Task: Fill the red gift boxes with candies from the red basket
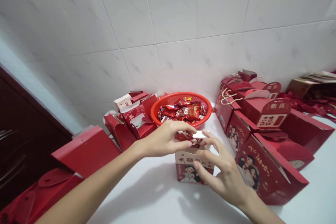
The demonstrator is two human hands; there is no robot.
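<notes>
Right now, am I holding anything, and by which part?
Your left hand and right hand have fingers at the open top of the small printed box, by its white flap; whether either grip is closed can't be told.

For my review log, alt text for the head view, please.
Left hand and right hand at the open top of a wedding favour box on a white surface, in front of a red colander of wrapped sweets; red gift boxes flank them.

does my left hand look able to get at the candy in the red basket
Probably yes: the left hand is close to the red basket's near rim, and nothing covers the candy inside.
</notes>
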